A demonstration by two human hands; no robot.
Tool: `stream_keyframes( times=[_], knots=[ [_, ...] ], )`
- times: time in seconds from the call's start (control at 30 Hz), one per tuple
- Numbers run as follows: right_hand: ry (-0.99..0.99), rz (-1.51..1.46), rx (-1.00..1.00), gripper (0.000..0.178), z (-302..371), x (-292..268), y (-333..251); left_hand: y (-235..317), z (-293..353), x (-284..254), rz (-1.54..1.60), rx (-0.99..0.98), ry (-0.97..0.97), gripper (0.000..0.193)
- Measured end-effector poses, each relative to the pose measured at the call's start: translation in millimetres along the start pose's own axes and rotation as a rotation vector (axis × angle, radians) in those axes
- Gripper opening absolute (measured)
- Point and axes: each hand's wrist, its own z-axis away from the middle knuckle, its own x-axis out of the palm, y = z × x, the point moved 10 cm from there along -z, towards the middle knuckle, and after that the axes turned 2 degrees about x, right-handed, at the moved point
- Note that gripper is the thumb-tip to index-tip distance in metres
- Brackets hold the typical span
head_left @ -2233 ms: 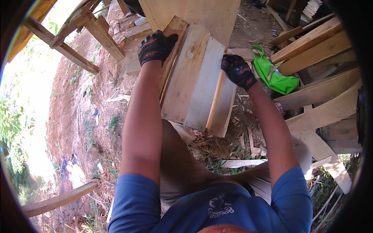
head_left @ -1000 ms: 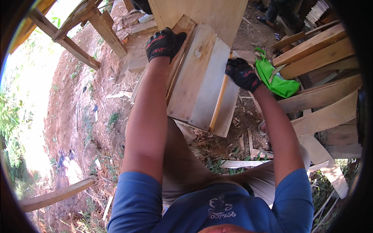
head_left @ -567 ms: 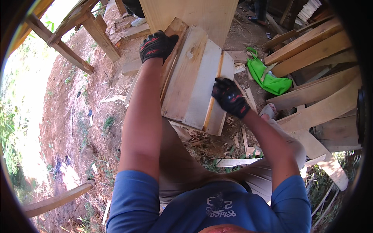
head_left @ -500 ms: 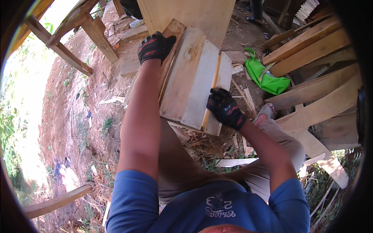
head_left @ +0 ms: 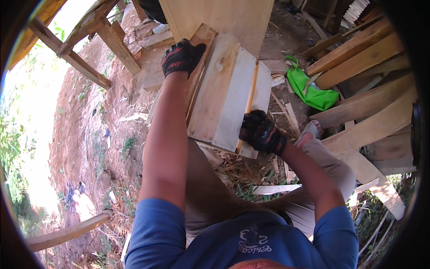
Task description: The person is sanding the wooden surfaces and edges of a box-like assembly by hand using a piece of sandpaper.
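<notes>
Across my lap leans a panel of pale wooden boards [head_left: 217, 89], tilted, with a thin yellowish strip [head_left: 252, 89] running along its right part. My left hand [head_left: 181, 58], in a black glove with red marks, is closed over the far left of the panel, on a browner board [head_left: 202, 39]. Its thumb points right across that board. My right hand [head_left: 261, 133], gloved the same way, lies at the near right of the panel beside the strip. Its fingers are curled and partly hidden, and whatever they may hold cannot be made out.
A large plywood sheet [head_left: 219, 18] stands just beyond the panel. A bright green bag [head_left: 313, 92] lies to the right, near stacked planks [head_left: 358, 107]. Wooden framing [head_left: 85, 40] rises at the far left. Wood scraps lie around my sandalled foot [head_left: 310, 131].
My right hand has slid slightly toward me along the strip. My left hand keeps its place on the panel, and the whole view has shifted a little.
</notes>
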Motion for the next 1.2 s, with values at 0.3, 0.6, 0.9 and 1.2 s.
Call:
stream_keyframes(
  times=[0.3, 0.6, 0.9, 1.2],
  knots=[
    [0.021, 0.187, 0.333, 0.024, -47, -4, 201, 7, -2, -1, -0.005, -0.034, 0.000, 0.070],
    [0.231, 0.228, 0.283, 0.011, -13, 2, 118, 10, -8, 2, -0.024, 0.008, -0.034, 0.072],
    [0.213, -0.007, 0.270, 0.010, 41, 1, -33, 19, 0, 0, 0.012, -0.018, -0.059, 0.069],
    [0.246, 0.144, 0.141, 0.009, 8, -3, 52, 9, -4, 1, -0.021, 0.008, -0.006, 0.076]
  ],
)
